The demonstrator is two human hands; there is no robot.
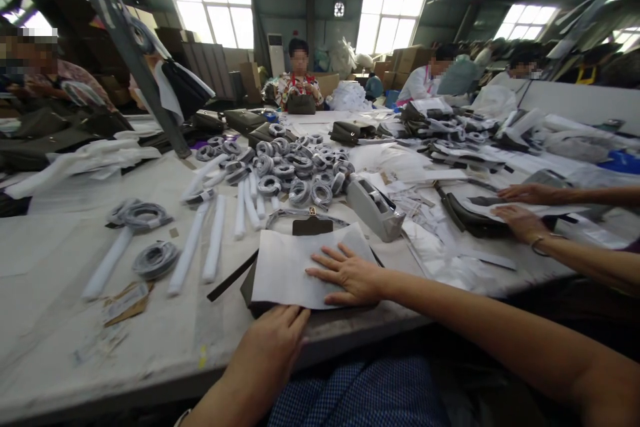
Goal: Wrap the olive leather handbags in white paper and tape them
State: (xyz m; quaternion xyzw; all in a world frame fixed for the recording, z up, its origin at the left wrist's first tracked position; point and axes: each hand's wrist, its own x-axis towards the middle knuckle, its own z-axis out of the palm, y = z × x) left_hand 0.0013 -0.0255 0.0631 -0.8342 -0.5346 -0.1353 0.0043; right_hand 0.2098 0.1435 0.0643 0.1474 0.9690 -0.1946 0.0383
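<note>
A dark handbag (249, 287) lies flat at the table's front edge, with a white sheet (280, 267) spread over most of it. My right hand (350, 277) rests on the sheet, palm down and fingers spread. At the bag's near edge, my left hand (280, 330) has its fingers together and curled over the rim; its thumb is hidden. Beyond the sheet, a dark flap with a metal clasp (313, 211) sticks out, and a thin handle curves around it. A dark strap (233, 275) extends from the bag's left side.
A grey tape dispenser (375, 207) stands behind the bag, beside a heap of wrapped coiled straps (295, 167). White foam rolls (190, 247) lie to the left. At right, a co-worker's hands (525, 213) press on another dark bag (473, 217). A slanted post (145, 73) rises at left.
</note>
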